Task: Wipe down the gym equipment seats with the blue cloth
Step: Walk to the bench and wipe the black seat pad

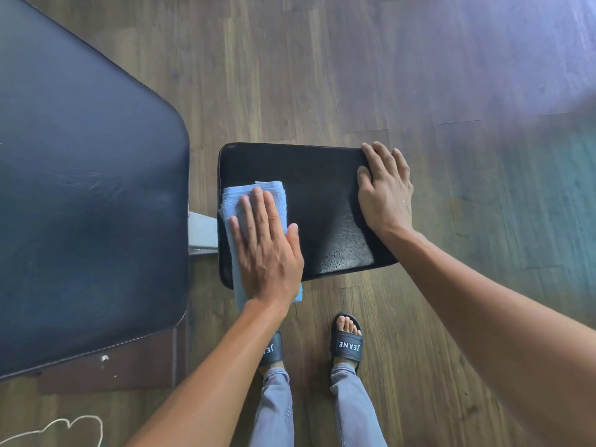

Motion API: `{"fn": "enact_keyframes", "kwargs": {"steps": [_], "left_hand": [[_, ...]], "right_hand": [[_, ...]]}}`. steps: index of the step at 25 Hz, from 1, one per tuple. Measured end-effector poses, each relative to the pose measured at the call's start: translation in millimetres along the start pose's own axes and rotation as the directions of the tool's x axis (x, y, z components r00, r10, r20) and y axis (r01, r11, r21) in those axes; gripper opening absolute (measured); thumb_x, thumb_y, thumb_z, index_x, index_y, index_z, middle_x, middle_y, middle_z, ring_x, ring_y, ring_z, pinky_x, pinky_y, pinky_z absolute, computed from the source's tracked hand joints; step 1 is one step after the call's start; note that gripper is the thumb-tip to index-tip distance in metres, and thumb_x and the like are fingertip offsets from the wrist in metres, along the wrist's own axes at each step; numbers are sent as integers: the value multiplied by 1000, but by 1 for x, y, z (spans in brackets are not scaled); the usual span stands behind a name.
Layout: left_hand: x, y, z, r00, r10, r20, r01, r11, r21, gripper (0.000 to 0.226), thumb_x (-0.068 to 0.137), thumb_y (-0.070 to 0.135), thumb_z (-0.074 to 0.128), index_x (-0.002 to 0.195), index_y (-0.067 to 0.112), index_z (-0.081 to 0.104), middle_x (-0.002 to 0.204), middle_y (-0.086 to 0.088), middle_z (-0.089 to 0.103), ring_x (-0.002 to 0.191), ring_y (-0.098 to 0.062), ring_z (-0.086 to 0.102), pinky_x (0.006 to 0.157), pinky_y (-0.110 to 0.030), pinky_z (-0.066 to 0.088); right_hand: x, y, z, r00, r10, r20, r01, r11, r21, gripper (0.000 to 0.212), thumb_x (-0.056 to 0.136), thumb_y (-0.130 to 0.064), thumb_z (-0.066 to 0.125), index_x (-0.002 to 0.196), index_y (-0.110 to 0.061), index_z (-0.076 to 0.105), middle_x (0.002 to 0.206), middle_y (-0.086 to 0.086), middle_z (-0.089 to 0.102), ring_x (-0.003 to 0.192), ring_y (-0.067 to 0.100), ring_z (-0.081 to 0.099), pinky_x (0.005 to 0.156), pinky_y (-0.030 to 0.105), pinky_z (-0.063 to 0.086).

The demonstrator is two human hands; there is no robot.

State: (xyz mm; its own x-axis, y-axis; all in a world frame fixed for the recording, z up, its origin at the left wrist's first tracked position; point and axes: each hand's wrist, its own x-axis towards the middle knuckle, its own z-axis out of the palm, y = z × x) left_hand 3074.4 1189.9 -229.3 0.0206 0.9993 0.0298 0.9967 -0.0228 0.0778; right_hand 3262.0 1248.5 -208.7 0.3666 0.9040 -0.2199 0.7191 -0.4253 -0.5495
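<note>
A small black padded seat (309,201) sits in the middle of the view, above the wooden floor. A folded blue cloth (277,195) lies on its left part and hangs over the near edge. My left hand (264,250) presses flat on the cloth with straight fingers. At the seat's far right corner my right hand (383,191) rests flat, with fingers spread and some reaching over the edge.
A large dark blue padded bench (84,195) fills the left side, joined to the seat by a grey metal bracket (203,232). Wood-plank floor (419,75) surrounds the seat. My feet in black slides (346,341) stand just in front. A white cord (64,427) lies at bottom left.
</note>
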Motion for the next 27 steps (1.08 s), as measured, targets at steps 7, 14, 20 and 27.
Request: {"fn": "enact_keyframes", "kwargs": {"steps": [7, 14, 20, 27], "left_hand": [[-8, 48, 7, 999, 48, 9, -48, 998, -48, 63, 103, 43, 24, 152, 4, 17, 160, -12, 15, 148, -29, 14, 119, -50, 19], [-11, 103, 9, 994, 104, 35, -98, 984, -152, 65, 102, 43, 19, 153, 6, 6, 162, -10, 6, 150, -26, 4, 121, -47, 11], [3, 112, -11, 975, 203, 88, -150, 900, -408, 60, 101, 39, 19, 152, 6, 21, 161, -8, 17, 149, -23, 10, 121, -45, 13], [44, -18, -4, 998, -48, 31, 56, 941, -334, 54, 100, 32, 19, 145, 13, 39, 156, -4, 31, 147, -23, 20, 120, -48, 14]], "right_hand": [[3, 2, -11, 998, 52, 23, -56, 967, 249, 40, 102, -29, 32, 140, -32, 46, 152, -18, 34, 144, 6, 14, 116, 36, 15], [7, 9, -15, 996, 61, 72, -83, 928, 363, 39, 104, -29, 29, 138, -29, 49, 151, -17, 36, 143, 5, 15, 115, 31, 13], [5, 16, -22, 992, 100, 76, -125, 834, 537, 42, 93, -36, 39, 129, -27, 58, 142, -9, 50, 135, 10, 39, 116, 39, 29], [-109, -27, 42, 997, -81, 19, 83, 965, -250, 68, 95, -59, 36, 153, -31, 14, 162, 5, 0, 149, 29, -2, 118, 45, 1]]}}
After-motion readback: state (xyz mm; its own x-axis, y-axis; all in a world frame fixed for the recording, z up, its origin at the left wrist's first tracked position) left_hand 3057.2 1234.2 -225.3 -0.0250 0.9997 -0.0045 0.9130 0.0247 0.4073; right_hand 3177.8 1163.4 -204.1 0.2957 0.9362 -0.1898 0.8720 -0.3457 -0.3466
